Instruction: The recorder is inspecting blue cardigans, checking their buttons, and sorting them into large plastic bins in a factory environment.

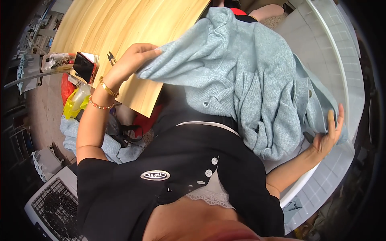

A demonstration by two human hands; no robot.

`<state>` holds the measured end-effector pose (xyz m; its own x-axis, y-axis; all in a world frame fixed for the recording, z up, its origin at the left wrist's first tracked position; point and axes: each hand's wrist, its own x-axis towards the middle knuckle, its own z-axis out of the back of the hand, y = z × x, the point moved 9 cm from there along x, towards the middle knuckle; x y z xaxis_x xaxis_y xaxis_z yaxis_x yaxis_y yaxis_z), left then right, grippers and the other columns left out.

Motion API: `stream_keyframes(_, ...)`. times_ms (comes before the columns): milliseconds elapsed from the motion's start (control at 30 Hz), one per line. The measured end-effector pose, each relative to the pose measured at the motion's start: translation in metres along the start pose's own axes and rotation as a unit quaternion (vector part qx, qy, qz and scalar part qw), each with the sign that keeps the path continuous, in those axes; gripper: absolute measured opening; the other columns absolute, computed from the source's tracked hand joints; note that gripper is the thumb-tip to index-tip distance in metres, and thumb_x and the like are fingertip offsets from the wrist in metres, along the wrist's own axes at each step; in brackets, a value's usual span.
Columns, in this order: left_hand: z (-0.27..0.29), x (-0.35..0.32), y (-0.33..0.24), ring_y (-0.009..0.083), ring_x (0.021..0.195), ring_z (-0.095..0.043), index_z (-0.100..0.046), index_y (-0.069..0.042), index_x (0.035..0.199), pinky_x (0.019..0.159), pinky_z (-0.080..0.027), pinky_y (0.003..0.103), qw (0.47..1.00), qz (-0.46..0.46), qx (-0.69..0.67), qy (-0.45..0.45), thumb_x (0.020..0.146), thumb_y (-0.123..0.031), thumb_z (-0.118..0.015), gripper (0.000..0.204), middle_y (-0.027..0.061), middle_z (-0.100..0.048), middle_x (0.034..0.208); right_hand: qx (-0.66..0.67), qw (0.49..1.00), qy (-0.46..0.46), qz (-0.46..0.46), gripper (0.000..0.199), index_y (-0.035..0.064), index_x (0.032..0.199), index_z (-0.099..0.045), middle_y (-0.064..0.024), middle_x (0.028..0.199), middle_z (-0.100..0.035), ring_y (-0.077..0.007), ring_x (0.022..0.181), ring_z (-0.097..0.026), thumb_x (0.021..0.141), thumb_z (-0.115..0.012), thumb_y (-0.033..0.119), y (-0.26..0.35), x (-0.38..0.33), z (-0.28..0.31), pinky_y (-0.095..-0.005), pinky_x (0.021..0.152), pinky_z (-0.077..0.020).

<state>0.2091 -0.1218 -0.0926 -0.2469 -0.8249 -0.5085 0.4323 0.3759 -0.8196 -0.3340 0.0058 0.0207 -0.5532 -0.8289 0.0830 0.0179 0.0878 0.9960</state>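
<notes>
A light blue knit cardigan [261, 76] is spread across my lap and up between my hands, bunched into folds in the middle. My left hand [138, 56], with bracelets on its wrist, pinches one stretched-out corner above the edge of the wooden table. At the far right, my right hand [329, 130] is closed on the garment's opposite edge, beside a band with a dark button [310, 93]. A ribbed part [213, 98] with a small opening hangs toward my waist.
A wooden table [132, 24] lies ahead to the left, bearing a phone [84, 66] and small thread snips [111, 59]. A large white bin [341, 60] curves along my right. Below the table are a yellow plastic bag [74, 102] and more blue knitwear [114, 148]. Someone's limb [267, 13] shows at the top.
</notes>
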Motion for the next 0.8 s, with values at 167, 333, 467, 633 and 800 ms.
stream_keyframes(167,0.010,0.028,-0.022,0.0056,0.072,-0.061,-0.070,-0.003,0.094,0.067,-0.049,0.021,0.997,-0.035,-0.053,0.032,0.091,-0.025,-0.065,0.022,-0.0002,-0.068,0.083,-0.326,0.943,0.025,0.071,0.034,-0.0027,0.119,-0.063,-0.0094,0.112,-0.065,-0.0159,0.106,-0.058,0.091,-0.064,0.016,0.006,0.042,-0.029,-0.0267,0.096,-0.0412)
stream_keyframes(333,0.107,0.052,-0.127,0.0076,0.084,-0.063,-0.069,-0.003,0.106,0.078,-0.049,0.022,0.930,-0.342,0.005,-0.130,0.093,-0.024,-0.063,0.025,0.0012,-0.069,0.096,-0.162,0.946,-0.164,0.228,0.041,-0.0047,0.120,-0.060,-0.0147,0.114,-0.062,-0.0225,0.106,-0.059,0.093,-0.058,0.027,0.103,0.026,0.002,-0.0331,0.095,-0.0445)
stream_keyframes(467,0.134,-0.070,-0.197,0.0125,0.085,-0.065,-0.067,0.001,0.108,0.077,-0.051,0.025,0.751,-0.536,-0.154,-0.353,0.092,-0.017,-0.065,0.024,0.0073,-0.069,0.100,0.012,0.869,-0.340,0.358,0.051,-0.0039,0.130,-0.050,-0.0200,0.123,-0.055,-0.0307,0.111,-0.056,0.095,-0.048,0.033,0.153,-0.036,0.048,-0.0425,0.097,-0.0463)
stream_keyframes(633,0.209,-0.016,-0.092,0.0021,0.073,-0.053,-0.068,-0.001,0.104,0.066,-0.042,0.016,0.770,-0.470,-0.136,-0.410,0.090,-0.017,-0.069,0.022,-0.0028,-0.064,0.085,0.012,0.879,-0.366,0.305,0.045,0.0013,0.128,-0.055,-0.0145,0.130,-0.052,-0.0284,0.120,-0.051,0.094,-0.051,0.030,0.121,-0.023,0.106,-0.0385,0.104,-0.0381)
stream_keyframes(800,0.229,0.018,-0.066,0.0050,0.081,-0.054,-0.063,-0.004,0.111,0.069,-0.039,0.020,0.859,-0.385,-0.192,-0.278,0.095,-0.019,-0.059,0.022,-0.0037,-0.063,0.093,0.117,0.894,-0.364,0.232,0.033,0.0035,0.118,-0.063,-0.0125,0.122,-0.057,-0.0271,0.112,-0.054,0.093,-0.058,0.025,0.098,-0.005,0.094,-0.0403,0.098,-0.0427)
